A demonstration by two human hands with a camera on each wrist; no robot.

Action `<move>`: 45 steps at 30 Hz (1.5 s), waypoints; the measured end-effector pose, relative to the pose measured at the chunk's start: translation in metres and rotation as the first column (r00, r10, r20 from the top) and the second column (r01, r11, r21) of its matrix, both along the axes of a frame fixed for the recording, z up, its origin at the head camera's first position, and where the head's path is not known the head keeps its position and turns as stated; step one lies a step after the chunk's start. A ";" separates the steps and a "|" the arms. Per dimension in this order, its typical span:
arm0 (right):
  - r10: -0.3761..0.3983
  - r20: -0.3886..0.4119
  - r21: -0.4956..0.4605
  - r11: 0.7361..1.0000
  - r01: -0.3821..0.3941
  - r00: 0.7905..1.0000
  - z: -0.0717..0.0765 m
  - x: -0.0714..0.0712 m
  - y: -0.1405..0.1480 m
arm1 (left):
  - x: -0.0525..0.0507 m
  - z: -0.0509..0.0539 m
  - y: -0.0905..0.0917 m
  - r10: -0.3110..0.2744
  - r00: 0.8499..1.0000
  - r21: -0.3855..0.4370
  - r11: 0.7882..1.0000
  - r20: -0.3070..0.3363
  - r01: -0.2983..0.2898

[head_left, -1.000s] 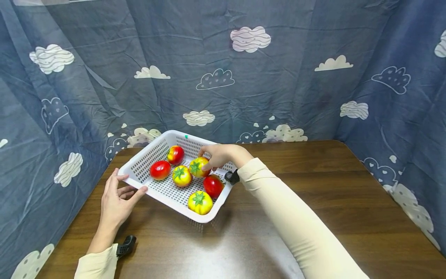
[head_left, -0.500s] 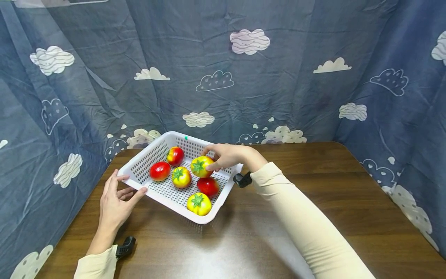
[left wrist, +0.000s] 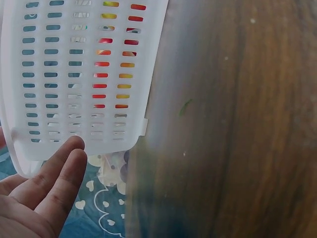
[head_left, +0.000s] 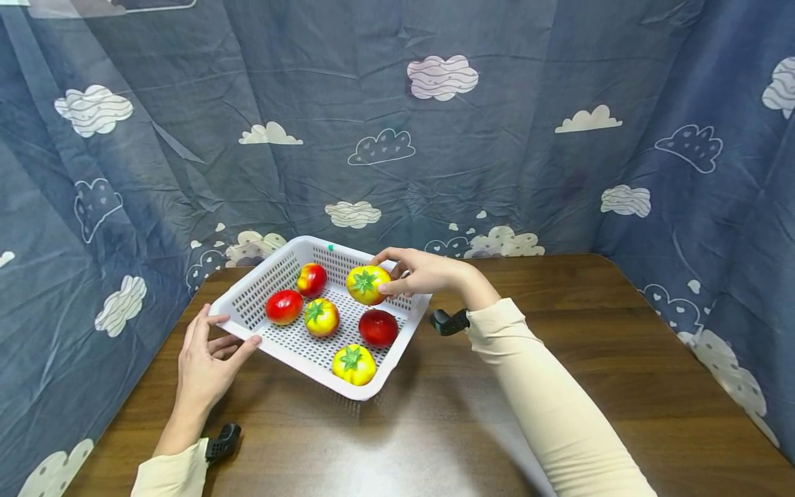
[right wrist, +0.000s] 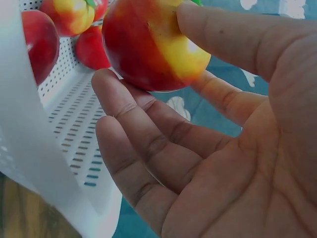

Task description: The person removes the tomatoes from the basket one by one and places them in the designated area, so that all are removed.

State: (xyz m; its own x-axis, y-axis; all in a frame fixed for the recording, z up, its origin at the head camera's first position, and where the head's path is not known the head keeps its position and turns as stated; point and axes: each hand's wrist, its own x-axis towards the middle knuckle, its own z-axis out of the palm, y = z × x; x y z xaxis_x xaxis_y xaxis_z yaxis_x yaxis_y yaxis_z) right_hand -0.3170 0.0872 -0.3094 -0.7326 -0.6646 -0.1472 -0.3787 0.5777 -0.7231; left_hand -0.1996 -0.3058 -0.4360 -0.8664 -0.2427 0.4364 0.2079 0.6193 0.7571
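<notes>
A white plastic basket point(head_left: 297, 352) with slotted walls sits at an angle on the table. My left hand point(head_left: 208, 362) holds its left corner, thumb and fingers at the rim; in the left wrist view, two fingertips point(left wrist: 74, 148) touch the outer wall. With thumb and fingertips, my right hand point(head_left: 428, 271) grips a yellow-and-red tomato point(head_left: 366, 284) with a green leafy top, raised above the basket floor. Two similar tomatoes, one in the middle point(head_left: 321, 317) and a yellower one point(head_left: 354, 364) at the near corner, lie inside. Smooth red fruits point(head_left: 378, 328) lie there too.
The brown wooden table point(head_left: 534, 345) extends right and forward of the basket. Behind it hangs a blue cloth point(head_left: 497, 172) printed with clouds. The basket's right rim point(head_left: 413, 331) passes close below my right hand.
My right hand has lifted the tomato up and to the right within the basket. The red fruit beside it has shifted and turned. My left hand stays at the corner.
</notes>
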 end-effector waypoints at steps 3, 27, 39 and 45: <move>-0.005 0.013 -0.051 0.999 0.006 1.000 -0.004 0.001 0.007 | 0.000 0.000 0.000 -0.002 1.000 0.005 1.000 0.000 0.002; -0.070 0.067 -0.307 0.948 0.087 0.995 -0.031 0.009 0.038 | -0.002 -0.002 0.000 -0.004 1.000 0.014 1.000 0.022 0.003; -0.117 0.078 -0.345 0.929 0.136 0.990 -0.039 0.008 0.055 | -0.001 -0.001 0.001 -0.014 0.999 0.019 1.000 0.029 0.013; -0.133 0.058 -0.372 0.917 0.145 0.989 -0.043 0.007 0.063 | -0.002 -0.001 0.001 -0.011 0.999 0.017 1.000 0.034 0.010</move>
